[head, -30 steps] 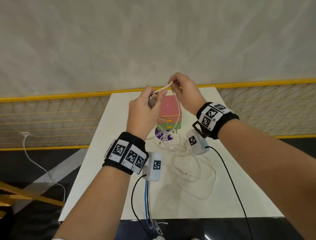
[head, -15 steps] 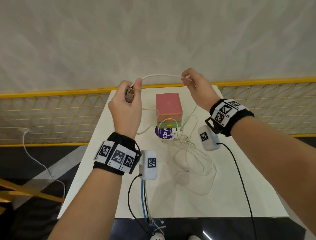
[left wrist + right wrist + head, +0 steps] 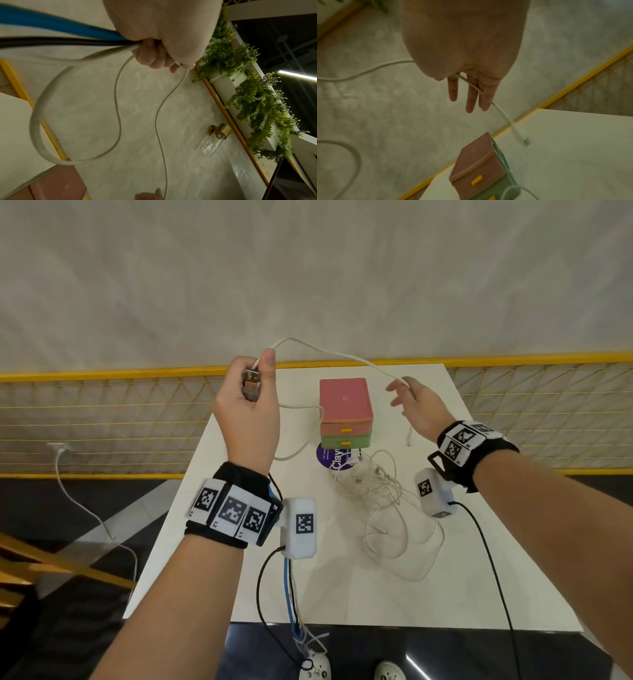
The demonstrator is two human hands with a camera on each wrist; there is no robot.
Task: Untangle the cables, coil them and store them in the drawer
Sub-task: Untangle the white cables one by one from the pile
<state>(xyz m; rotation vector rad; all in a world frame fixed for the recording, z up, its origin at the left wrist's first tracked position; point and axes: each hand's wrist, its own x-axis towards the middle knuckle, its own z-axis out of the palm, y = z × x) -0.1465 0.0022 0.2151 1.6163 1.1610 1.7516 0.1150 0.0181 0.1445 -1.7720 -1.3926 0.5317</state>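
**One cable lifted free, coiling barely begun, drawers shut**

At the left, the left hand [image 3: 245, 419] is raised above the tabletop [image 3: 394, 597], its fingers curled tight round a USB plug and a first loop of the white cable [image 3: 329, 356]. That cable arcs rightward through the air to the right hand [image 3: 416, 405], whose fingers are nearly straight; the cable runs loosely between them and its short free end dangles below. By my reading this one cable is out of the tangle and only starting to be coiled. Between the hands, farther back, stands the small drawer unit [image 3: 345, 412], pink over green, both drawers closed. Just in front of it the remaining cable tangle [image 3: 380, 494] lies on the tabletop, not yet sorted. Nothing is stored yet.
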